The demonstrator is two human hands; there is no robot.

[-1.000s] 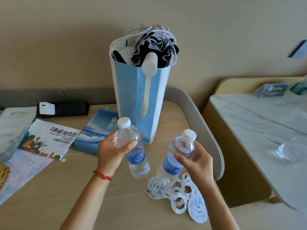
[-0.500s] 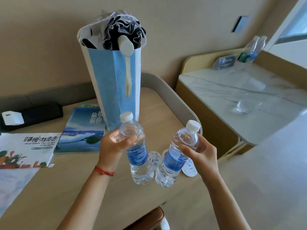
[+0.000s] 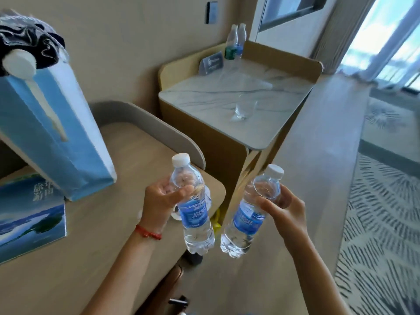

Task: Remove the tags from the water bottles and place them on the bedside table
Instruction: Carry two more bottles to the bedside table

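My left hand (image 3: pixel 162 201) grips a clear water bottle (image 3: pixel 193 208) with a blue label and white cap, held upright over the edge of the wooden desk (image 3: pixel 91 235). My right hand (image 3: pixel 285 210) holds a second, matching bottle (image 3: pixel 248 214), tilted slightly, in the air beyond the desk's corner. Neither bottle has a tag on its neck. A bit of the white paper tags (image 3: pixel 176 214) shows on the desk behind the left bottle. The marble-topped bedside table (image 3: pixel 204 98) stands ahead to the right.
On the bedside table stand a drinking glass (image 3: pixel 244 109), two more bottles (image 3: pixel 235 42) and a small sign card (image 3: pixel 212 62). A tall blue paper bag (image 3: pixel 54 133) and a brochure (image 3: pixel 29 214) sit on the desk at left. Patterned carpet (image 3: pixel 381 223) lies at right.
The view has swung right, toward the bedside table. Both hands have carried their bottles off the desk surface and to the right; the tags stayed behind on the desk.
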